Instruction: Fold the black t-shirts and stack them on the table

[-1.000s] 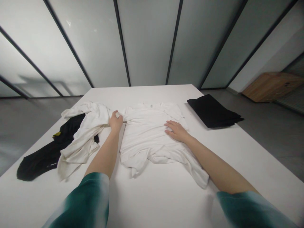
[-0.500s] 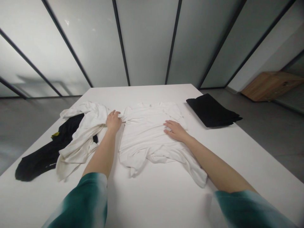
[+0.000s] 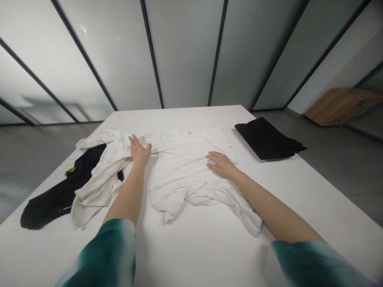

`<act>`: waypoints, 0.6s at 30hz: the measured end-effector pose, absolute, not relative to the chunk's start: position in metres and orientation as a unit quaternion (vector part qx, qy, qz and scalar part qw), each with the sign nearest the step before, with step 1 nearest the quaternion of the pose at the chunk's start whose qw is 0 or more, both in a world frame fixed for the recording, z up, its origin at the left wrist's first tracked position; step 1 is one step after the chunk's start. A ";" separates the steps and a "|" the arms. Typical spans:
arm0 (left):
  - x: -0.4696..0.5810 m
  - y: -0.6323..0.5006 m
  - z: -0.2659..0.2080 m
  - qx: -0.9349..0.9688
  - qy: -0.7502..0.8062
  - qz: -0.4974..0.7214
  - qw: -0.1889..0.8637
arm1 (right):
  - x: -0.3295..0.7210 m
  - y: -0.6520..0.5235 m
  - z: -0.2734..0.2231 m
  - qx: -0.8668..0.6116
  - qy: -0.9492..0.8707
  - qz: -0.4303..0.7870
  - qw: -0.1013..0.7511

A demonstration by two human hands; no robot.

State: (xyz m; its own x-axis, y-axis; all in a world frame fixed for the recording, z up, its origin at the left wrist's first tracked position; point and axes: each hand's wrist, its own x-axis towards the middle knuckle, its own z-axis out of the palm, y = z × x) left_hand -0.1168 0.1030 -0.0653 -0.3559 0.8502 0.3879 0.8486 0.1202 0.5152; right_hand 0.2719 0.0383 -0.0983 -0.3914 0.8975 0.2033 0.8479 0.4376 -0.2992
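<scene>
White cotton T-shirt [image 3: 191, 167] spread face-down or face-up, cannot tell which, across the middle of the white table [image 3: 299, 191], collar toward the far edge, hem rumpled toward the near edge, long axis running straight away from the body. Left hand [image 3: 139, 151] flat and open, fingers splayed, pressing the shirt's left sleeve out toward the left edge, just beside a heap of crumpled white garment [image 3: 101, 171]. Right hand [image 3: 220, 164] likewise open, palm down on the right half of the chest, gripping nothing. Both hands equally far out, the left one on the sleeve, the right one nearer the shirt's centre line. Teal sleeves [image 3: 107, 255] at the near edge. Under the white heap, a black garment [image 3: 54, 197] with a yellow tag, trailing toward the near left corner. Near the far right corner, well apart from the hands, a folded black stack [image 3: 267, 139]. Beyond the table, frosted glass panels [image 3: 185, 52] in dark frames, grey floor, a wooden cabinet [image 3: 341, 105] at far right.
</scene>
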 end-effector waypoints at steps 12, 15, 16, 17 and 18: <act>-0.115 0.099 -0.069 0.552 0.803 0.225 0.008 | 0.272 0.038 -0.098 -0.522 -0.833 0.073 0.168; -0.117 0.102 -0.068 0.596 0.776 0.205 0.013 | 0.272 0.038 -0.099 -0.521 -0.833 0.071 0.172; -0.117 0.103 -0.068 0.609 0.769 0.190 0.022 | 0.272 0.038 -0.099 -0.522 -0.832 0.071 0.175; -0.117 0.104 -0.068 0.618 0.765 0.176 0.032 | 0.272 0.038 -0.100 -0.522 -0.831 0.071 0.179; -0.117 0.105 -0.068 0.621 0.765 0.165 0.041 | 0.272 0.038 -0.100 -0.522 -0.830 0.072 0.183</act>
